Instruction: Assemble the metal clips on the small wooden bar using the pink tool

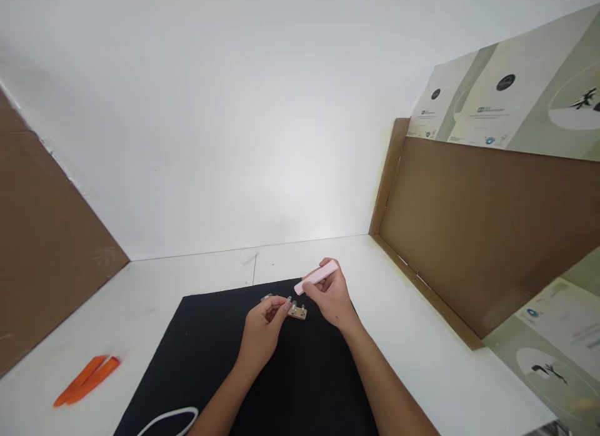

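My right hand is closed around a pale pink bar that looks like a nail buffer block, tilted with its lower end pointing left. Between thumb and index finger, my left hand pinches a small clear nail tip. Just below the buffer's low end, a small wooden stand carries upright clear nail tips, and my left fingers cover its left part. Beyond my left fingers lies another small clear piece, too small to make out. The buffer and the pinched nail tip are close, apparently apart.
A black mat lies under my hands on the white table. Orange strips rest at the left, and a white cable curves near the front edge. Cardboard panels stand at both sides, with a white wall behind.
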`<state>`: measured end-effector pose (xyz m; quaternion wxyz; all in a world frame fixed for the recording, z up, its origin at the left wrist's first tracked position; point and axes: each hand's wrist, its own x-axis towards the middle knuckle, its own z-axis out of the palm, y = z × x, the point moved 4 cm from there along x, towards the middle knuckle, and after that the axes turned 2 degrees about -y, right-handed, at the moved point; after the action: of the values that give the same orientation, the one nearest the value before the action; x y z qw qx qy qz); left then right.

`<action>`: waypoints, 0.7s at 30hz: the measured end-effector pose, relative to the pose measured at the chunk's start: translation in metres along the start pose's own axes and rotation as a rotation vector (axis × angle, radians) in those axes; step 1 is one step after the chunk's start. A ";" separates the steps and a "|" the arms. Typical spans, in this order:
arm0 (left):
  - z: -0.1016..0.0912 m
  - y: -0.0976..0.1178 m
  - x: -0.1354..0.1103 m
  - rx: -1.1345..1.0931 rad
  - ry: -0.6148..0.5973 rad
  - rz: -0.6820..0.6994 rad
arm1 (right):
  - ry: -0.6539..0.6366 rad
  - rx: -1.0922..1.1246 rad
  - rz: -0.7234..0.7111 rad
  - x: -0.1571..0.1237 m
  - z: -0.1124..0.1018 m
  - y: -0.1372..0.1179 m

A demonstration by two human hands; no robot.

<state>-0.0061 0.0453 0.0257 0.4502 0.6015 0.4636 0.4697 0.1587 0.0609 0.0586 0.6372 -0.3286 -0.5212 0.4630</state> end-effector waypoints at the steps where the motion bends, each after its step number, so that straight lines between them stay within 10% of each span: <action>1: 0.000 0.000 0.000 0.006 0.001 0.001 | 0.031 -0.016 -0.013 0.001 -0.002 0.001; 21: 0.001 0.000 -0.001 0.007 -0.018 0.006 | 0.002 0.012 0.015 0.000 0.002 -0.003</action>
<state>-0.0048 0.0443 0.0254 0.4508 0.6086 0.4595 0.4639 0.1579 0.0596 0.0620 0.6359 -0.3293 -0.5154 0.4706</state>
